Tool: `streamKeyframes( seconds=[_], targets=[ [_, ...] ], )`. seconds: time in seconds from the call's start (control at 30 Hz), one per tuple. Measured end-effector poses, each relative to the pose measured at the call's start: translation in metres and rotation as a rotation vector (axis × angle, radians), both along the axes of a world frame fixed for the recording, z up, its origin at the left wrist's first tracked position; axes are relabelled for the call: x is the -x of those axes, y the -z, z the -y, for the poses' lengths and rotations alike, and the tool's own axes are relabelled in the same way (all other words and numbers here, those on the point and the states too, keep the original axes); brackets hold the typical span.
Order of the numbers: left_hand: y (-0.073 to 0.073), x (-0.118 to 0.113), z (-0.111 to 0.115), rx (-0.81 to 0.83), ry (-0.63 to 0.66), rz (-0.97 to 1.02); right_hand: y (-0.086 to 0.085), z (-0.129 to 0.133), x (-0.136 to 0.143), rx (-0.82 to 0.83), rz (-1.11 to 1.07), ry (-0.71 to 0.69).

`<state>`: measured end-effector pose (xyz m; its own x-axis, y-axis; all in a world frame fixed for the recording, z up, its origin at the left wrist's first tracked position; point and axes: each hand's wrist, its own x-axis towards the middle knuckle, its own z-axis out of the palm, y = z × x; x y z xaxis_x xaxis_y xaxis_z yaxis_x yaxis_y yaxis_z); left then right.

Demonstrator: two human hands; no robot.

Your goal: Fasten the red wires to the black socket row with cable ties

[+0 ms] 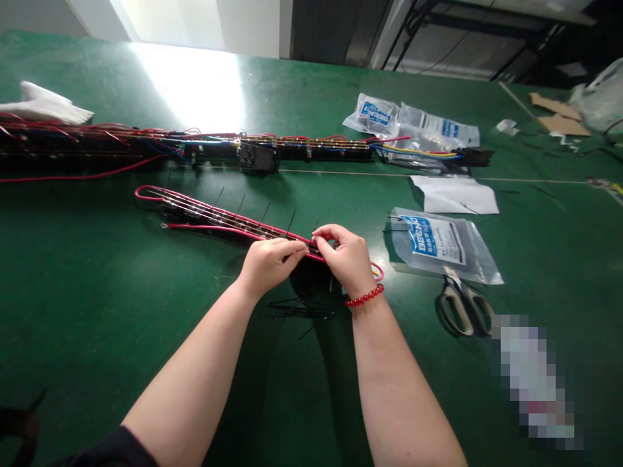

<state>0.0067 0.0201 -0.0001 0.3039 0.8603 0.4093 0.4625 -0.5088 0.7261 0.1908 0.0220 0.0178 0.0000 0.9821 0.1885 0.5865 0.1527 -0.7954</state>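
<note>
A long wire harness [228, 219] with red cable along its edges lies slanted on the green table. Several thin black cable ties [291, 224] stand up from it. Over its right part, my left hand [272, 263] is closed, thumb and fingertips pinched at the bundle; what exactly lies between them is partly hidden. My right hand [345, 256], with a red bead bracelet at the wrist, pinches a black cable tie [316, 225] just beside the left fingertips. Loose black cable ties [299, 310] lie on the table below the hands.
Behind runs a longer wired assembly [311, 149] with a black box [259, 157]. To the right are a plastic bag [445, 243], scissors [464, 308], white paper [455, 194] and a blurred-out object [535, 379]. More bags [374, 115] and a white cloth [46, 104] lie farther back.
</note>
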Motion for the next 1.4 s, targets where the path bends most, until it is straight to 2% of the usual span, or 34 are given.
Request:
streamKeyframes(
  seconds=[0.17, 0.23, 0.3, 0.47, 0.7, 1.03, 1.4],
  targets=[
    [-0.001, -0.005, -0.001, 0.577, 0.108, 0.219, 0.0, 0.0, 0.0, -0.008, -0.012, 0.003],
    [-0.001, -0.007, -0.002, 0.715, 0.129, 0.329, -0.001, 0.0, 0.0, -0.01, -0.017, 0.001],
    [0.0, -0.009, -0.003, 0.77, 0.133, 0.397, -0.001, 0.0, -0.001, 0.0, -0.038, 0.001],
    [0.0, -0.009, -0.004, 0.773, 0.145, 0.441, -0.003, 0.0, -0.002, 0.04, -0.155, -0.015],
    [-0.007, -0.011, -0.006, 0.87, 0.099, 0.439, -0.008, 0.0, -0.006, 0.131, -0.294, -0.107],
    [-0.005, -0.011, -0.005, 0.784, 0.101, 0.416, -0.009, 0.0, -0.007, 0.179, -0.316, -0.135],
    [-0.003, -0.01, -0.006, 0.77, 0.109, 0.386, -0.013, 0.001, -0.008, 0.156, -0.249, -0.187]
  ],
)
